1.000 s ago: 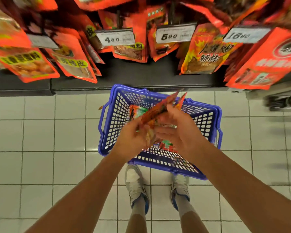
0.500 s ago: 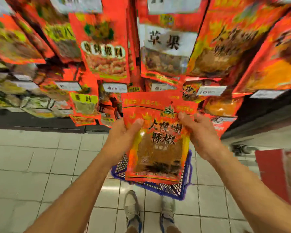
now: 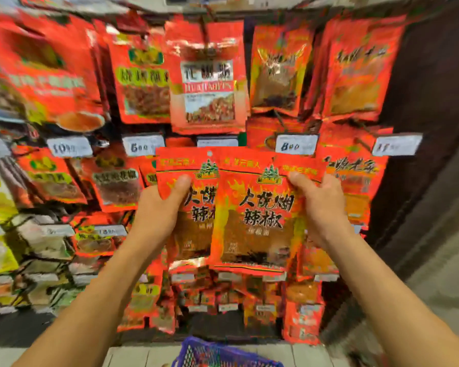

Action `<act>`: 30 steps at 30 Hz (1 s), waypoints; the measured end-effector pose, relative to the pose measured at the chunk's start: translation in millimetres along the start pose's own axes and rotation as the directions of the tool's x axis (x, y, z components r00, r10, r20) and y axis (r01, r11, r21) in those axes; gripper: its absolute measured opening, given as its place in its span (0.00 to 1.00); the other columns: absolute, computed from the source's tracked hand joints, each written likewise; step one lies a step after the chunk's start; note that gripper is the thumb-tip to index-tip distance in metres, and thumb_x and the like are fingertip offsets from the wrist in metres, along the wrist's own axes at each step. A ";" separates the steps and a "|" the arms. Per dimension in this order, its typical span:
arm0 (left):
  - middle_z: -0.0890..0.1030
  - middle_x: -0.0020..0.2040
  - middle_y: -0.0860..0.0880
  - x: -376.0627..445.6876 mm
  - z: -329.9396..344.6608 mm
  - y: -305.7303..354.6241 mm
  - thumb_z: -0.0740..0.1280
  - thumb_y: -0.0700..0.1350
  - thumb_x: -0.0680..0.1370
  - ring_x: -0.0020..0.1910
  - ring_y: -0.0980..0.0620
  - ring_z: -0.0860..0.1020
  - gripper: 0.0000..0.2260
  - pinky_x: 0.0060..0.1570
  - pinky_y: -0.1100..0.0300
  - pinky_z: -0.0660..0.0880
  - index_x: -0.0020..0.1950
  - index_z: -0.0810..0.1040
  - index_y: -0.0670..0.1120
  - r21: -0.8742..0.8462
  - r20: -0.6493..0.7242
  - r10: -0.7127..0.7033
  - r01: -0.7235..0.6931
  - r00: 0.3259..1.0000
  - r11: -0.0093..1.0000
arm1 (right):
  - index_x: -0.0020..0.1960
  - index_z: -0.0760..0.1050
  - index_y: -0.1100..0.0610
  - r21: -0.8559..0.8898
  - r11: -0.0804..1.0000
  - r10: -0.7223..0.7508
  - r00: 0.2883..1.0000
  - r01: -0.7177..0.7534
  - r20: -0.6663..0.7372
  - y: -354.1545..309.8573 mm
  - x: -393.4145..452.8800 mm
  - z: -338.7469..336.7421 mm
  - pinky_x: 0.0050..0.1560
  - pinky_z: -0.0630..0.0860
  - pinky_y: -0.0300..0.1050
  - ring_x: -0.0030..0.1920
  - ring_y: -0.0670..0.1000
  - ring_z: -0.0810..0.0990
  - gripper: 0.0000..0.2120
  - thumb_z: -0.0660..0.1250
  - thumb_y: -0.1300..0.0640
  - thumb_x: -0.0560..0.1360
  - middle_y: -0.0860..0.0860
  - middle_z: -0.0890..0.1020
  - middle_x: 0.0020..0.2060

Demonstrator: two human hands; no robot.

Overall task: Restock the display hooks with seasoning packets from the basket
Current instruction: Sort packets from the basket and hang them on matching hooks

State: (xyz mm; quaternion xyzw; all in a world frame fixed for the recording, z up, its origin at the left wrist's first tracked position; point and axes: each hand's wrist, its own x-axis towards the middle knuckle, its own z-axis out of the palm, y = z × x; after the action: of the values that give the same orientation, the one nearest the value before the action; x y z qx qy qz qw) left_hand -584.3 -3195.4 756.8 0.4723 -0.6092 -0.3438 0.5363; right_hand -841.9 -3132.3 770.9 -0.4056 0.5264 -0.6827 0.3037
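I hold two red seasoning packets upright in front of the display. My left hand (image 3: 161, 207) grips the rear packet (image 3: 194, 213) by its left edge, thumb on its face. My right hand (image 3: 319, 207) grips the front packet (image 3: 257, 221) by its right edge, and that packet overlaps the rear one. A small hang hole shows at the rear packet's top. The blue basket (image 3: 217, 354) is on the floor below, only its far rim in view. The hooks are mostly hidden by hanging packets (image 3: 210, 78).
Rows of red packets fill the rack, with white price tags (image 3: 296, 144) between rows. Yellow and pale packets (image 3: 0, 234) hang at the left. A dark rack side panel (image 3: 429, 128) stands at the right, with tiled floor (image 3: 435, 287) beyond it.
The packets rose from the basket to chest height before the rack. They have fanned apart into two, one in each hand. My view tilted up, so the basket dropped to the frame's bottom.
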 end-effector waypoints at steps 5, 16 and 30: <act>0.81 0.33 0.71 42.5 -20.4 54.7 0.71 0.53 0.79 0.32 0.76 0.76 0.08 0.36 0.75 0.71 0.39 0.81 0.56 -0.049 0.009 0.137 -0.136 0.991 0.989 | 0.43 0.86 0.41 -0.053 0.987 -0.154 0.981 0.149 -0.114 -76.3 28.9 -11.4 0.47 0.82 0.52 0.39 0.47 0.85 0.11 0.76 0.42 0.61 0.45 0.87 0.38; 0.84 0.36 0.56 72.1 -11.1 119.8 0.73 0.62 0.70 0.35 0.55 0.80 0.07 0.37 0.57 0.78 0.40 0.85 0.61 -0.290 0.050 0.211 -0.187 0.976 0.939 | 0.40 0.83 0.51 -0.210 0.944 -0.304 0.915 0.253 -0.266 -146.7 79.8 -18.5 0.48 0.82 0.55 0.43 0.50 0.87 0.06 0.76 0.51 0.74 0.47 0.87 0.38; 0.86 0.37 0.58 94.6 84.1 139.5 0.71 0.52 0.79 0.37 0.59 0.84 0.08 0.39 0.57 0.78 0.44 0.84 0.49 -0.267 -0.003 0.234 -0.226 0.972 0.937 | 0.37 0.81 0.63 -0.333 0.904 -0.363 0.895 0.269 -0.261 -163.8 156.9 -3.2 0.41 0.77 0.56 0.38 0.60 0.82 0.16 0.71 0.51 0.74 0.55 0.85 0.35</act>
State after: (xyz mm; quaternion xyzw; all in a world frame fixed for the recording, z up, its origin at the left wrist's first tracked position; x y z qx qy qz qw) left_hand -693.4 -3247.7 901.2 0.3168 -0.6163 -0.3640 0.6223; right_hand -919.0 -3220.0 965.4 -0.4114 0.5880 -0.6954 0.0368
